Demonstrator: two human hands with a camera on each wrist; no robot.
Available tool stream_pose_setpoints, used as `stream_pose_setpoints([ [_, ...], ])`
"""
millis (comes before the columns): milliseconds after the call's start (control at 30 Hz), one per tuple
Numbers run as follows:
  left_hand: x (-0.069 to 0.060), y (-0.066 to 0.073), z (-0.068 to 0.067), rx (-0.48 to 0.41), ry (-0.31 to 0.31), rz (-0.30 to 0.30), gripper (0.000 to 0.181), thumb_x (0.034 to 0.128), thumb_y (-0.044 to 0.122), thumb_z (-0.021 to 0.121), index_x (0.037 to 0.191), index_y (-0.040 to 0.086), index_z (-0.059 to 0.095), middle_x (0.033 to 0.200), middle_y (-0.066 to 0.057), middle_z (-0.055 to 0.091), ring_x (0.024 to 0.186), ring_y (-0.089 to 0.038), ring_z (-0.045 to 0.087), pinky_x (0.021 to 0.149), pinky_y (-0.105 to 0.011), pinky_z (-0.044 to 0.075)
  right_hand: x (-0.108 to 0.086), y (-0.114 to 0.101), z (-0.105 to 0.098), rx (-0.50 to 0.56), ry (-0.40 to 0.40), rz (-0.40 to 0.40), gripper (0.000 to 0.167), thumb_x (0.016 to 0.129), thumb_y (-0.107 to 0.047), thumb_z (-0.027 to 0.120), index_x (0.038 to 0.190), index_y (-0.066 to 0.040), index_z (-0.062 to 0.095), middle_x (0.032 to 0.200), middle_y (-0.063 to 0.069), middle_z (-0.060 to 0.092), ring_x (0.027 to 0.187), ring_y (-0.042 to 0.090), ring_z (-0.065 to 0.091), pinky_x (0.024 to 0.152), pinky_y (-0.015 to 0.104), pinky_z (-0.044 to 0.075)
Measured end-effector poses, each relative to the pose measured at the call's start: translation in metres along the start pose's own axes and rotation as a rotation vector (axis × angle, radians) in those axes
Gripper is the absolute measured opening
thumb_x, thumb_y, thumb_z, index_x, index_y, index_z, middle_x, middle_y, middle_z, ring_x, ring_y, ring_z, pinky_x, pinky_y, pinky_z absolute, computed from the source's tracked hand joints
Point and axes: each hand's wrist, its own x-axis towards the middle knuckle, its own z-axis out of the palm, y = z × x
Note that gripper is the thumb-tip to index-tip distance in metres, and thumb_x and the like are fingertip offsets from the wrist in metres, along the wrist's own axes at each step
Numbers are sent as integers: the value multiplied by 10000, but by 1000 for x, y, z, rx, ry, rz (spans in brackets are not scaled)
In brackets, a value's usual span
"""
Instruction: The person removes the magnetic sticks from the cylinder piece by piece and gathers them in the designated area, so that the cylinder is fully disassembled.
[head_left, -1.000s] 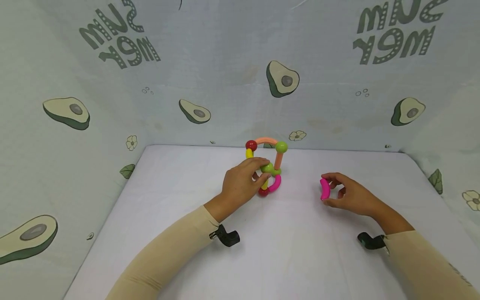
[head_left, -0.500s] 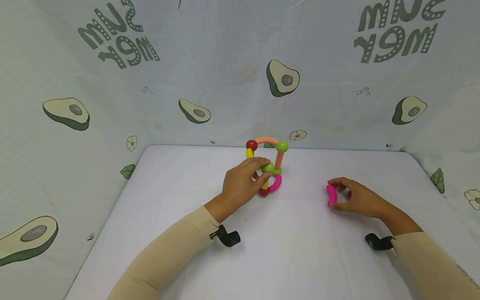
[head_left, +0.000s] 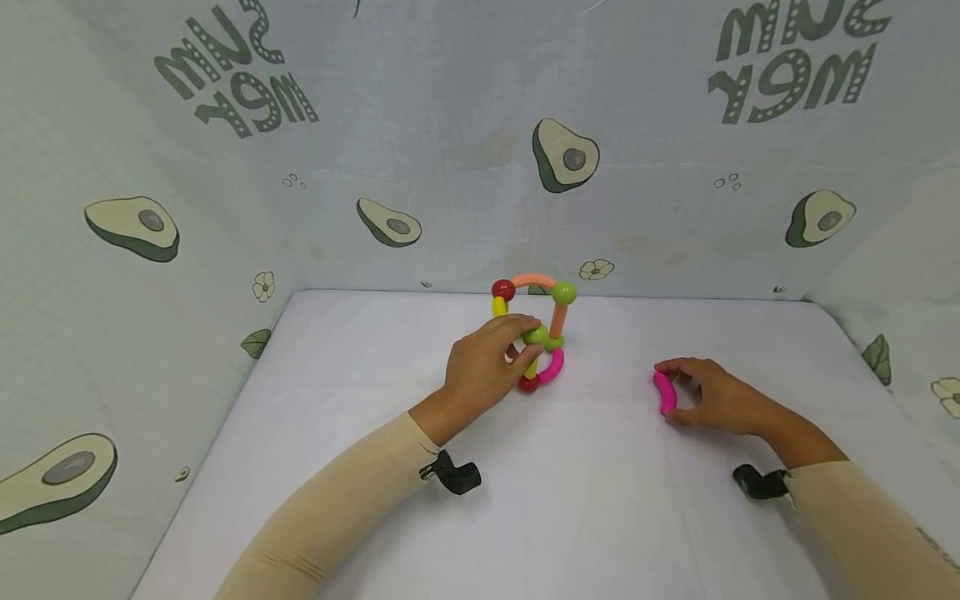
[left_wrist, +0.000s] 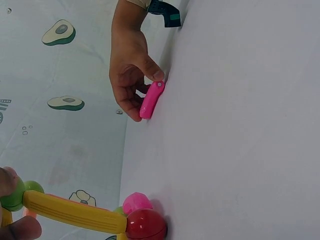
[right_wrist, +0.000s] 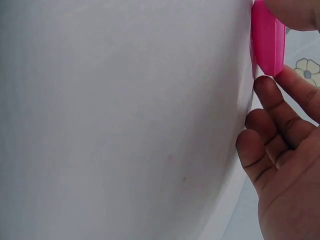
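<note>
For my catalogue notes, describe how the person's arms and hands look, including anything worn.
The left hand and right hand are ungloved. The left sleeve and right sleeve are long and beige; the right one bears small dark marks, too small to read. At each cuff sits a black, bent device, one left, one right. No cables show.

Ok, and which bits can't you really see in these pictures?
Head view: part of the toy frame, hidden behind the left hand.
Left wrist view: most of the left hand, cut off by the left edge; only fingertips show.
Right wrist view: the pink piece's upper end, cut off by the top edge and partly covered by the thumb.
</note>
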Motion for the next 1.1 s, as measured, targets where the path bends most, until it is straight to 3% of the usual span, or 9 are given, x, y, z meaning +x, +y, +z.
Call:
stream_pose_setpoints([
  [167, 1, 0, 0, -7, 6, 18, 431, 932, 298, 779, 1316, 131, 676, 1308, 13, 677, 846, -64, 665, 622, -120, 471, -1, -1, -2, 7, -10, 9, 742, 797, -226, 894, 1395, 25, 534, 1284, 193, 572, 1158, 379, 518, 958, 568, 497],
  [333, 1, -1, 1, -16, 12, 38, 434, 932, 291, 780, 1317, 124, 672, 1316, 7, 673, 857, -70, 678, 636, -129, 483, -2, -10, -4, -4, 29, 24, 824, 804, -256, 893, 1456, 18, 471, 1338, 227, 518, 1189, 420, 464, 942, 623, 486],
  [533, 0, -3, 2, -17, 16, 39, 469, 938, 293, 779, 1351, 114, 647, 1378, -15, 634, 883, -77, 676, 636, -135, 488, 6, -41, -8, -14, 137, -1, 745, 855, -235, 857, 1455, -2, 482, 1344, 217, 527, 1163, 407, 465, 876, 562, 508],
  [767, -7, -12, 2, -46, 88, 33, 406, 953, 267, 764, 1302, 88, 660, 1389, -74, 579, 826, -85, 663, 554, -138, 454, 14, -78, -2, -9, 264, -105, 612, 886, -185, 823, 1415, -52, 547, 1283, 170, 579, 1068, 338, 498, 794, 500, 502],
  [933, -12, -16, 0, -70, 120, -28, 409, 953, 245, 764, 1306, 74, 649, 1324, -112, 542, 779, -105, 620, 533, -165, 459, 24, -102, 6, -1, 319, -166, 590, 889, -149, 811, 1414, -70, 554, 1282, 122, 594, 1050, 269, 505, 784, 457, 508],
  [1100, -14, -17, 1, -172, 134, -131, 509, 953, 223, 764, 1388, 52, 565, 1280, -124, 534, 734, -124, 587, 564, -200, 494, 36, -122, 14, 22, 321, -198, 593, 898, -116, 799, 1428, -75, 535, 1287, 120, 598, 1050, 268, 528, 790, 444, 523],
])
